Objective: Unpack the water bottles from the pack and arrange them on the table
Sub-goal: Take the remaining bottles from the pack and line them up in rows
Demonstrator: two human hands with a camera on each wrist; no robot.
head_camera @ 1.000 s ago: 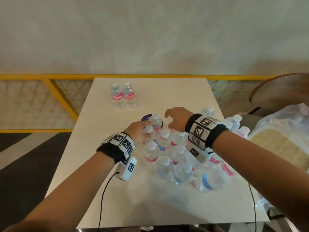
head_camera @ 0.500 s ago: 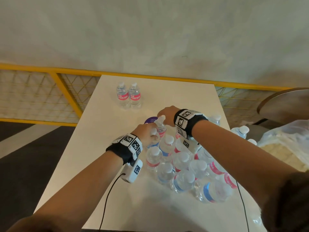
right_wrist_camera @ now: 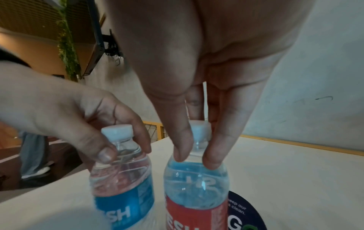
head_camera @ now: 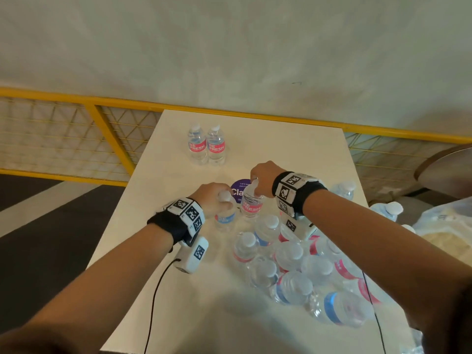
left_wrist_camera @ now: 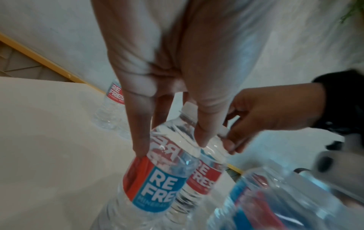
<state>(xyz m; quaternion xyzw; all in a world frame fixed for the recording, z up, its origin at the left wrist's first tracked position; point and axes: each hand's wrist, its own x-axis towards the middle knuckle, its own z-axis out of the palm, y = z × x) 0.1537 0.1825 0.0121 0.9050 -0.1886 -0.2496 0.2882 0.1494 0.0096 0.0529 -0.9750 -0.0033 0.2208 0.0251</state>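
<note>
Two small clear water bottles are held by their tops just beyond the pack. My left hand [head_camera: 221, 200] grips the neck of the blue-labelled bottle [head_camera: 224, 218], also seen in the left wrist view as bottle [left_wrist_camera: 157, 175] under the left hand [left_wrist_camera: 171, 144]. My right hand [head_camera: 256, 188] pinches the neck of the red-labelled bottle [head_camera: 251, 204], which is upright by the purple sticker [head_camera: 237, 186]. The right wrist view shows the right hand [right_wrist_camera: 197, 158] below that bottle's cap [right_wrist_camera: 201, 129]. Several bottles [head_camera: 288, 264] stay bunched in the pack.
Two upright bottles [head_camera: 206, 146] stand side by side at the far left of the white table [head_camera: 158, 251]. Loose bottles [head_camera: 344, 190] and a plastic bag [head_camera: 444, 226] lie at the right edge. A yellow railing [head_camera: 107, 131] runs behind the table.
Both hands have moved away from me, each drawing a bottle out of the bunch toward the far side. The two held bottles now stand apart from the pack.
</note>
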